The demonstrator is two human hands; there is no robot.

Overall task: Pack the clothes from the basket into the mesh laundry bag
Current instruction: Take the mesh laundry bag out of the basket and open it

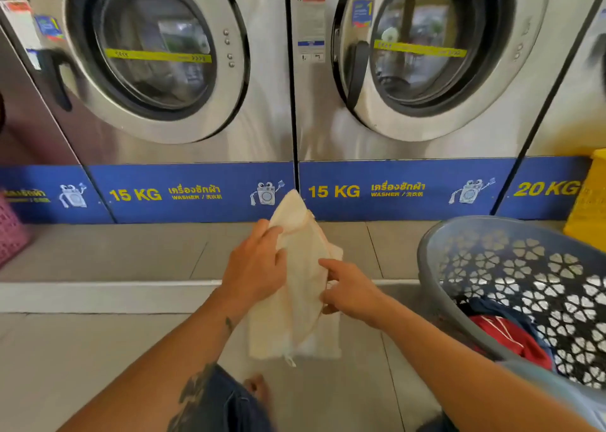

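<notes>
A cream mesh laundry bag hangs upright in the middle of the head view, its zipper pull dangling at the bottom. My left hand grips its left edge near the top. On the bag's right side, my right hand pinches the edge, with the forefinger stretched out across the mesh. A grey plastic basket with flower-shaped holes stands at the right, tilted toward me. Inside it lie red clothes and a dark blue garment.
Steel front-loading washers with blue "15 KG" base panels stand right ahead on a raised tiled step. A pink basket sits at the far left and a yellow container at the far right. My knee in dark shorts shows below.
</notes>
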